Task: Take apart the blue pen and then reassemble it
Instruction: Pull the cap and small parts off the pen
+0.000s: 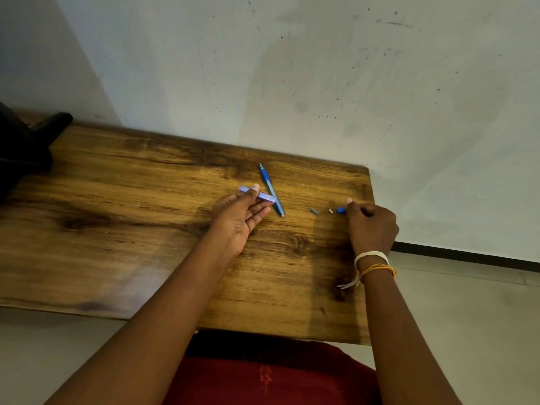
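Observation:
The blue pen's front part [271,189], with grip and tip, lies slanted on the wooden table [122,217]. My left hand [239,217] holds the light blue barrel piece [264,196] between thumb and fingers, just left of that front part. My right hand [369,225] pinches a small blue cap piece [340,210] at the table surface. Two tiny loose parts lie between the hands: a grey one [314,211] and a pale one [330,211].
The table's far edge meets a marked white wall [321,83]. A black object [26,141] sits at the far left corner. The right edge of the table is close to my right hand, with pale floor [467,302] beyond. Red cloth [263,375] shows below the near edge.

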